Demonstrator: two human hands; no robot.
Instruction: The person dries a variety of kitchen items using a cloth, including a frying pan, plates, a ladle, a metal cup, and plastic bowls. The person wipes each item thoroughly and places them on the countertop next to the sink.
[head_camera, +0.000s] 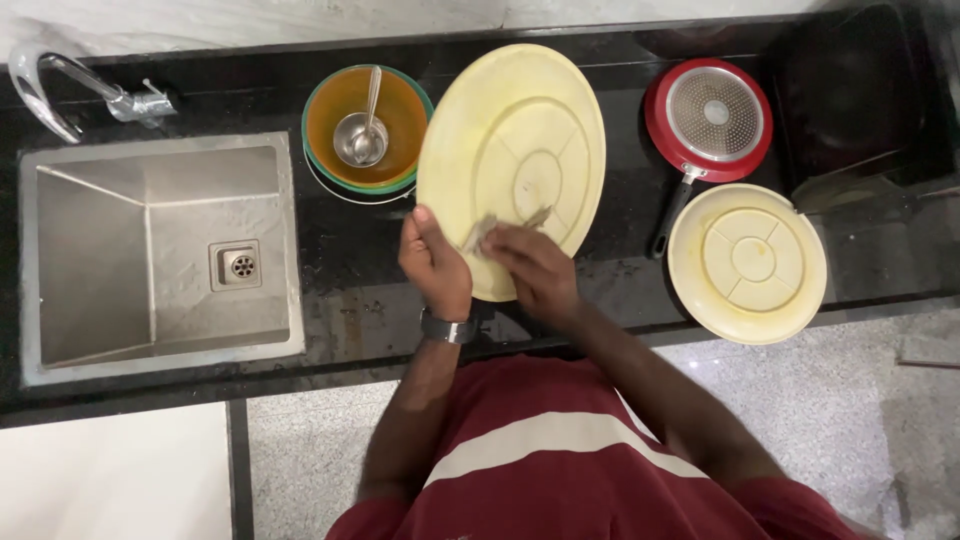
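The head camera looks straight down on a black stone counter (340, 290), wet and shiny in places, with a pale speckled floor (830, 400) below it. At the left a steel sink (150, 255) is set into the counter, with a drain in its bottom and a curved metal tap (60, 90) above it.

The left hand (435, 265) is closed around the lower left rim of a big pale yellow plate (512, 160), thumb on the upper face, and holds the plate tilted over the counter. The right hand (535, 270) is bent with its fingers pressed together on a small grey scrubber (485, 232), flat against the plate.

Just beside the plate on the left stand stacked bowls (368, 130), orange inside green, with a metal ladle (362, 135) in them. On the right lie a red frying pan (708, 118) and a second yellow plate (747, 263).
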